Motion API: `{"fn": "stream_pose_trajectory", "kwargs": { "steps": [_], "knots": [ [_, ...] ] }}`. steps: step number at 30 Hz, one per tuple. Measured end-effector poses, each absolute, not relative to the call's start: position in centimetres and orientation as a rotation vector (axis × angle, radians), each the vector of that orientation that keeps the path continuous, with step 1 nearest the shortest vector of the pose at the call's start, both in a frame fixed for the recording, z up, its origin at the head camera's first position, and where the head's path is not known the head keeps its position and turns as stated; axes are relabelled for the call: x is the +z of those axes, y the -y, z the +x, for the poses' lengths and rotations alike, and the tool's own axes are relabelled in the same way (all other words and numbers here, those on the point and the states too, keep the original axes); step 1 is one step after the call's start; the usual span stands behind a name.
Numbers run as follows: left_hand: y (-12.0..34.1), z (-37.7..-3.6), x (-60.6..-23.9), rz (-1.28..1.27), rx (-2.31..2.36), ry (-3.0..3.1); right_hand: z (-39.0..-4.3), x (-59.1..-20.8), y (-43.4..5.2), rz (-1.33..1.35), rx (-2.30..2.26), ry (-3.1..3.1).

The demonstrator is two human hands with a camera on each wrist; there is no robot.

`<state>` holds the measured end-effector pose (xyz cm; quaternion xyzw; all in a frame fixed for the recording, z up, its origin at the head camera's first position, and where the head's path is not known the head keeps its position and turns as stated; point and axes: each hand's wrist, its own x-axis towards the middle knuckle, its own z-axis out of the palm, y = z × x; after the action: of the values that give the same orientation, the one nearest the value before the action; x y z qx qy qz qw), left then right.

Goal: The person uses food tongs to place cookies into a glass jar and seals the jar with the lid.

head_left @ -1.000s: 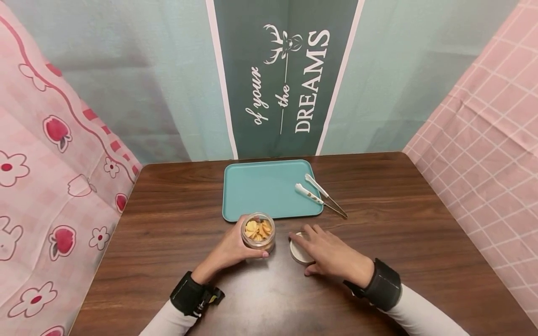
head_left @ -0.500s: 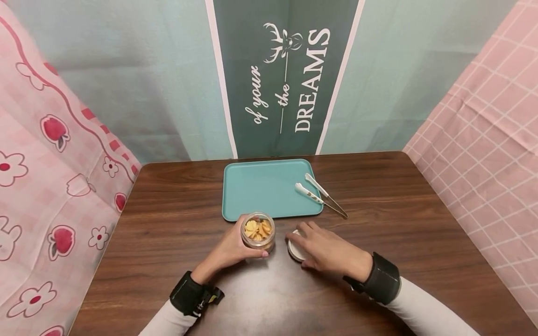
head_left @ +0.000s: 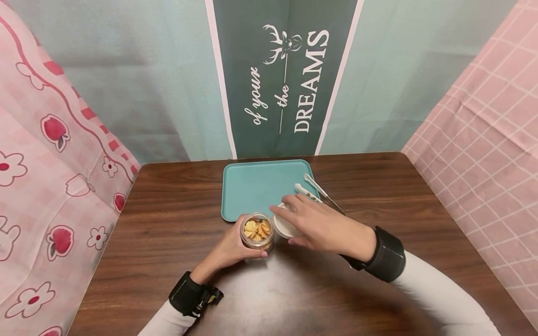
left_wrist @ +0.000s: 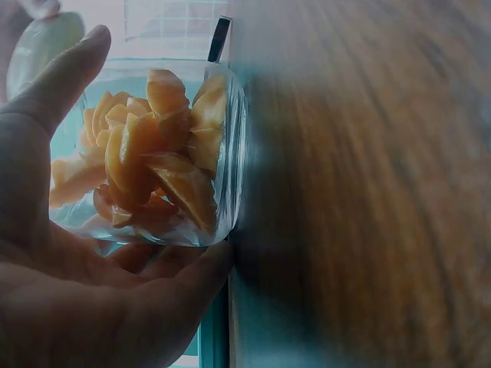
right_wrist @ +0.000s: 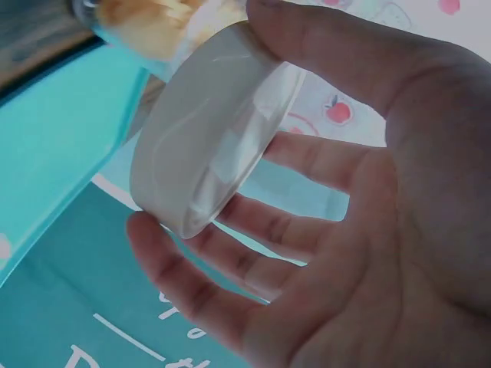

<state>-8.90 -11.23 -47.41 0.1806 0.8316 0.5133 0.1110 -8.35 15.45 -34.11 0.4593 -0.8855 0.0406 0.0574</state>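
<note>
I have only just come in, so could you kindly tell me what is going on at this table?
A person sits at a dark wooden table. The left hand grips an open clear glass jar of orange-yellow slices. The right hand holds a round white lid just beside the jar's mouth. Behind them lie a teal rectangular tray and metal tongs with white handles.

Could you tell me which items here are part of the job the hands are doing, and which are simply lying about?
In use:
- glass jar of dried slices, gripped by left hand
- white lid, held by right hand

Lying about:
- teal tray
- tongs
</note>
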Motion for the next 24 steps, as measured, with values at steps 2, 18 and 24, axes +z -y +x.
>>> {"fn": "stream_pose_trajectory", "kwargs": {
  "steps": [2,18,24],
  "knots": [
    [11.3,-8.9,-47.5,0.529,1.503,-2.442,-8.7,-33.7,-14.8,1.404,0.136,2.696],
    [11.3,-8.8,-47.7,0.517,1.525,-2.415,-10.0,-34.7,-9.8,1.549,0.079,2.782],
    [11.3,-8.9,-47.6,0.53,1.565,-2.389,-10.2,-34.5,-9.0,1.563,0.063,2.829]
  ]
}}
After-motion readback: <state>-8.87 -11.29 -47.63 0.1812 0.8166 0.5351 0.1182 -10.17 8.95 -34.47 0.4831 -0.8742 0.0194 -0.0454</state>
